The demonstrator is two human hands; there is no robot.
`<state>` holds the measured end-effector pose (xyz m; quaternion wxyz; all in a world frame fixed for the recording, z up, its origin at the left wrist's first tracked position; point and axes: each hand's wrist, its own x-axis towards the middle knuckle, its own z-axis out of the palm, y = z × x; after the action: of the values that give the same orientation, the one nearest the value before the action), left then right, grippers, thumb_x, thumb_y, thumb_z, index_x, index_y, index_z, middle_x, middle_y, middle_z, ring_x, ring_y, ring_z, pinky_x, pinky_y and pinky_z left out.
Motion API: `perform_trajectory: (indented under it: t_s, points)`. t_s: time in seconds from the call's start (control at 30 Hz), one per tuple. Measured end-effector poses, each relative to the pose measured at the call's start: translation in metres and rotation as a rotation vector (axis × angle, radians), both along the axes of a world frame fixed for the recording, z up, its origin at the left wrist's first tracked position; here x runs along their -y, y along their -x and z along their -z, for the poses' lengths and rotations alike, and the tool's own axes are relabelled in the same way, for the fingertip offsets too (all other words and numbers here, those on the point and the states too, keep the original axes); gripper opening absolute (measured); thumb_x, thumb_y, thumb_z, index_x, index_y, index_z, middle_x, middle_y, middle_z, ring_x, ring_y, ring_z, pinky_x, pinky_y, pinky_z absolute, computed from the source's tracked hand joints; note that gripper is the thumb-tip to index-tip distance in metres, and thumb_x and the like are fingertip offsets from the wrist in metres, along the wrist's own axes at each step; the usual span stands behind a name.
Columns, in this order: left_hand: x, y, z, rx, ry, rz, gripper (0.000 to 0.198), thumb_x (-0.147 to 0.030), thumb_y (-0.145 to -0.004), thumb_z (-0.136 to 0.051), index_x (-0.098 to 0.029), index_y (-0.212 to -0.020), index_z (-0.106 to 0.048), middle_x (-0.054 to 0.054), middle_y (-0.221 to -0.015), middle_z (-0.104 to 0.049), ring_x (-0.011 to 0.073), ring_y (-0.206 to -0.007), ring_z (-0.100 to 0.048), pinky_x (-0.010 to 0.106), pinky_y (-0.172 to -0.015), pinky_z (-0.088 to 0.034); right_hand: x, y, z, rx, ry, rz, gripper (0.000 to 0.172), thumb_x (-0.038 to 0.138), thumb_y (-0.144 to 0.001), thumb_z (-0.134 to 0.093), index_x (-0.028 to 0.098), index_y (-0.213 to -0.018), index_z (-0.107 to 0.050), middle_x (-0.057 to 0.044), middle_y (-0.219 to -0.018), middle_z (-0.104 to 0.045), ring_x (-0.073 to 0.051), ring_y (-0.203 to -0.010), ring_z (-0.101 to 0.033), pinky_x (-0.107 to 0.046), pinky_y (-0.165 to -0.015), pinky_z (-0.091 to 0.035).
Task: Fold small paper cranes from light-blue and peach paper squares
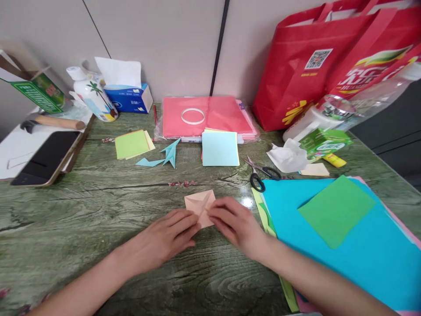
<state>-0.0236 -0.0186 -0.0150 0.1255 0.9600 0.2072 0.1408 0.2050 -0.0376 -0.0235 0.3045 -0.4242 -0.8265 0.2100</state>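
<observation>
A small pink square of paper (200,199) with crossing creases lies on the table between my hands. My left hand (176,230) rests at its lower left, fingers together and stretched over the edge, pressing it to the table. At the paper's right edge my right hand (235,221) has its fingers and thumb pinched on the paper. Beyond it lie a folded blue paper figure (169,154) and a stack of light blue paper squares (219,149). The undersides of both hands are hidden.
Black-handled scissors (258,172) lie open right of the stack. Large blue sheets (302,210) with a green square (337,210) cover the right side. A red bag (292,74), a tissue box (130,97), a bottle (94,94) and a phone (49,156) stand or lie around.
</observation>
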Motion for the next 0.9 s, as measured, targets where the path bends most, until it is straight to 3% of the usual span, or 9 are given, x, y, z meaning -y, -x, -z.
perform_trajectory:
  t_s: [0.17,0.3,0.6,0.9]
  points:
    - [0.002,0.0,0.001,-0.005,-0.069,0.018,0.033,-0.024,-0.089,-0.048,-0.012,-0.12,-0.051,0.01,-0.112,-0.064,0.0243,-0.109,-0.054,0.04,-0.09,-0.049,0.012,-0.003,-0.012,0.258,-0.21,-0.195,0.028,0.012,-0.088,-0.042,0.01,-0.112,-0.056,-0.013,-0.101,-0.063,-0.024,-0.098,-0.055,-0.037,-0.083,-0.051]
    - [0.003,-0.001,0.0,0.022,-0.061,-0.012,0.033,-0.024,-0.087,-0.05,-0.013,-0.118,-0.053,0.01,-0.11,-0.065,0.0244,-0.107,-0.056,0.04,-0.088,-0.051,0.018,0.001,-0.015,0.403,-0.28,-0.232,0.034,0.01,-0.086,-0.04,0.002,-0.116,-0.055,-0.018,-0.113,-0.061,-0.027,-0.109,-0.053,-0.037,-0.088,-0.052]
    - [-0.003,0.003,-0.006,0.136,-0.064,-0.005,0.021,-0.022,-0.088,-0.049,-0.011,-0.102,-0.061,0.009,-0.097,-0.069,0.0196,-0.104,-0.059,0.03,-0.087,-0.054,0.007,-0.01,-0.01,0.401,-0.176,-0.314,0.035,0.01,-0.086,-0.045,0.006,-0.121,-0.052,-0.011,-0.127,-0.054,-0.025,-0.118,-0.046,-0.041,-0.094,-0.048]
    - [-0.004,0.007,-0.006,0.092,-0.035,0.038,0.033,-0.034,-0.087,-0.05,-0.012,-0.109,-0.059,0.01,-0.1,-0.069,0.0226,-0.107,-0.057,0.035,-0.088,-0.053,0.003,-0.011,-0.013,0.428,-0.125,-0.356,0.037,0.012,-0.087,-0.046,0.007,-0.123,-0.05,-0.01,-0.13,-0.051,-0.025,-0.12,-0.043,-0.04,-0.098,-0.045]
